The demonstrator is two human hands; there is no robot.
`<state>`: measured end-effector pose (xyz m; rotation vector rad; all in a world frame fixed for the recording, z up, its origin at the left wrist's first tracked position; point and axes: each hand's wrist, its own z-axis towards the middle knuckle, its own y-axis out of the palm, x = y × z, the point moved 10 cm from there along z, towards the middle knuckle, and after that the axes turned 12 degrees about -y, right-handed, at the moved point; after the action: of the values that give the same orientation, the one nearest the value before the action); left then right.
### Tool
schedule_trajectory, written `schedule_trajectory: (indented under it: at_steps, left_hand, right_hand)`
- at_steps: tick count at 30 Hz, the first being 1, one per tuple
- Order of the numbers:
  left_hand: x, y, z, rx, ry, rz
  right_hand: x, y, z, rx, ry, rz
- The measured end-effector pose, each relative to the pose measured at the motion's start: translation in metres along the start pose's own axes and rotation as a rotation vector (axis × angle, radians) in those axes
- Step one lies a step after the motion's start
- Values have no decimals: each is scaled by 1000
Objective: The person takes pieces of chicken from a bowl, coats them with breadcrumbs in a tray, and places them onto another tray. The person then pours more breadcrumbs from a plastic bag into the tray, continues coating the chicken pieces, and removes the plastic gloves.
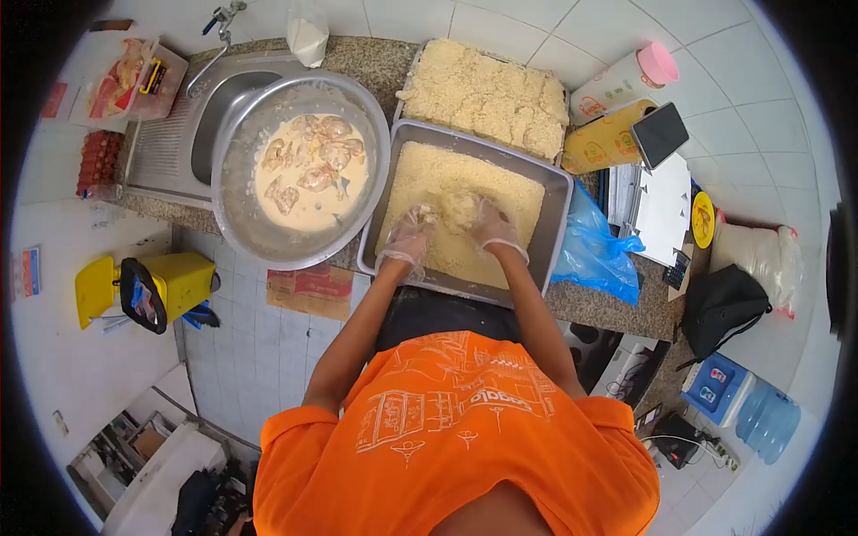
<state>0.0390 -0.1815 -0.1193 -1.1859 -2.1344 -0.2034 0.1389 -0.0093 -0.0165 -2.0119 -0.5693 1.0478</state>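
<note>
Both hands wear clear plastic gloves and are in the grey tray of pale yellow crumbs. My left hand is at the tray's left side, its crumb-coated fingers curled near a small clump; what they hold, if anything, is hard to make out. My right hand is right of the tray's middle, fingertips in a crumb-covered heap, their shape partly hidden by crumbs. On the left stands a large metal bowl with raw meat pieces in a creamy liquid.
Behind the grey tray is another tray heaped with breaded pieces. A blue plastic bag, a yellow container and a phone are on the right. The sink lies behind the bowl.
</note>
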Motion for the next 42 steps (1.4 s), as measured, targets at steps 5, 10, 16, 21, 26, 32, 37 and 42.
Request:
schedule_trajectory:
  at_steps: [5, 10, 16, 21, 26, 32, 37, 42]
  left_hand:
    - [40, -13, -36, 46, 120, -48]
    - [59, -26, -35, 219, 349, 26]
    - [53, -26, -32, 219, 326, 9]
    - [46, -18, -26, 176, 324, 44]
    - [45, -22, -26, 125, 281, -131]
    - [37, -8, -3, 111, 325, -111]
    - [103, 5, -51, 10, -142, -663]
    - [74, 92, -7, -463, -71, -1154]
  right_hand:
    - [-8, -36, -9, -216, 26, 63]
    - [-21, -83, -5, -54, -251, -81]
    - [-65, -193, 92, -158, -481, -234]
    - [-62, -191, 256, -342, -584, -470]
    - [-66, -208, 287, -28, -369, -471]
    - [-50, -170, 239, 296, -392, -351]
    - [-93, -166, 125, 77, -258, -76]
    - [-96, -49, 31, 148, -210, 578]
